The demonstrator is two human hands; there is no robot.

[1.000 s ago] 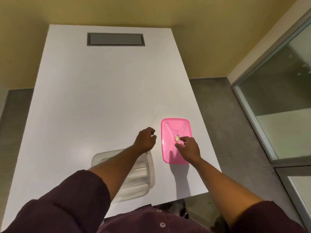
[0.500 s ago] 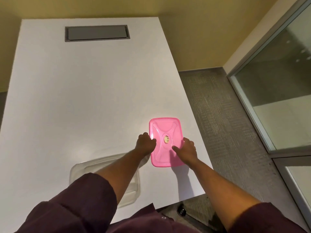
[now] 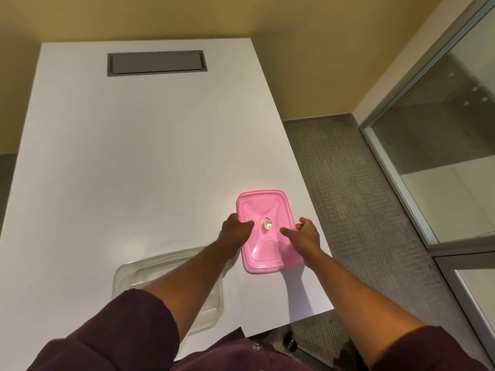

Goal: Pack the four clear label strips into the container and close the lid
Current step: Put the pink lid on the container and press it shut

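Note:
A pink rectangular lid (image 3: 265,232) with a small round gold sticker at its middle is near the table's right edge, its near end slightly raised. My left hand (image 3: 235,232) grips its left side, thumb on top. My right hand (image 3: 304,235) grips its right side, index finger lying on top. A clear plastic container (image 3: 171,266) stands on the table to the lower left, partly hidden by my left forearm. Pale strips show faintly inside it; I cannot make them out singly.
The white table (image 3: 120,162) has a grey cable hatch (image 3: 156,62) at its far end. Its right edge runs close to the lid, with grey carpet (image 3: 353,199) beyond. A glass partition (image 3: 442,145) stands at the right.
My left hand has moved right from above the container onto the lid's left side. My right hand has shifted from the lid's top to its right side. Both now hold the lid.

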